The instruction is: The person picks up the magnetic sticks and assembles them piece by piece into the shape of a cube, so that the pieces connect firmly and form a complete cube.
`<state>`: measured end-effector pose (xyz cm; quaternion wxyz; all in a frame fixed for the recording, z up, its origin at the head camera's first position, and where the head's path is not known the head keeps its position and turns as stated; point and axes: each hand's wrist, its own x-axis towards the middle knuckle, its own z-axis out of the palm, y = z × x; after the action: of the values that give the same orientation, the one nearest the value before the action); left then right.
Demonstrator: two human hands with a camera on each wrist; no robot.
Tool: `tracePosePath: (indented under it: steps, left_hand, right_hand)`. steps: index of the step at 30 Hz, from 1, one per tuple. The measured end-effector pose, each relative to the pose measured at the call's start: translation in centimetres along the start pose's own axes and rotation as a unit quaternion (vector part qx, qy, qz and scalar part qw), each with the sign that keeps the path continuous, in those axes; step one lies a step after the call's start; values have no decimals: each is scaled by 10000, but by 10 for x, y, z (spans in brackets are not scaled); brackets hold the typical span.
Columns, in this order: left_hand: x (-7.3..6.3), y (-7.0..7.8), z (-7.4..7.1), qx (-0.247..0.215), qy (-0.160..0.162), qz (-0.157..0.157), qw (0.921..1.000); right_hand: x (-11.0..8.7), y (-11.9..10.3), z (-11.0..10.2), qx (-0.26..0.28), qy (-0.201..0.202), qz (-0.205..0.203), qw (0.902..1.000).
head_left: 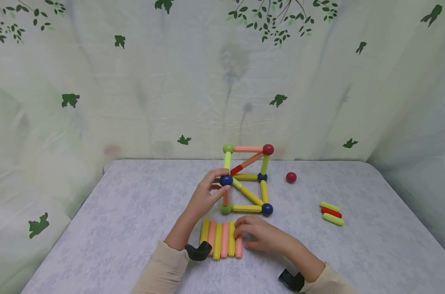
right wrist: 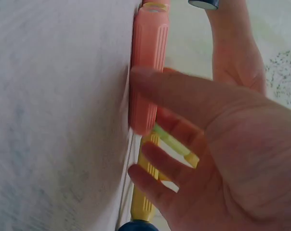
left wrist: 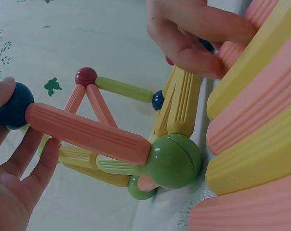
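A frame of magnetic rods and balls stands on the table, with green, red and blue balls joined by yellow, pink, red and light green rods. My left hand (head_left: 204,195) pinches the blue ball (left wrist: 14,107) at the top of an upright pink rod (left wrist: 87,132), whose lower end meets a green ball (left wrist: 174,161). In front of the frame lies a row of yellow and pink rods (head_left: 217,241). At its right end, my right hand (head_left: 262,234) holds the last pink rod (right wrist: 149,53) between thumb and fingers, the rod still lying along the table.
A loose red ball (head_left: 291,177) lies right of the frame. Farther right are two light green rods and a red rod (head_left: 331,212) side by side. A leaf-patterned cloth (head_left: 193,81) hangs behind the table (head_left: 108,228).
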<state>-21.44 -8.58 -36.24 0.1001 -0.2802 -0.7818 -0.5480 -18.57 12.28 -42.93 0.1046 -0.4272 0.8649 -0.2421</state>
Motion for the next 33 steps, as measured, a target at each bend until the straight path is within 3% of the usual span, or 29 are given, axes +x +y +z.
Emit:
tracePosePath:
  steps: [6, 9, 12, 17, 22, 24, 29, 33]
  left_hand:
    - [-1, 0, 0, -43, 29, 5, 10000]
    - [-1, -1, 1, -68, 19, 12, 10000]
    - [-1, -3, 1, -91, 6, 63, 9999]
    - [-1, -2, 1, -80, 14, 118, 9999]
    - [-2, -2, 2, 5, 26, 82, 10000]
    - [-1, -10, 3, -5, 33, 93, 10000]
    - [1, -33, 5, -22, 47, 131, 9999]
    - [2, -34, 4, 91, 85, 253, 9996]
  right_hand:
    - [-2, -1, -6, -248, -95, 235, 9994]
    - [-3, 3, -15, 210, -301, 494, 9981]
    - [-5, 7, -26, 755, -164, 749, 9942]
    - [-8, 4, -45, 1103, 895, 1054, 9842]
    - [1, 0, -59, 979, 2115, 1138, 9658]
    - [6, -2, -63, 875, 2476, 1152, 9580]
    - [17, -4, -70, 761, 2966, 1118, 9454]
    - [20, -3, -70, 652, 3109, 997, 9430]
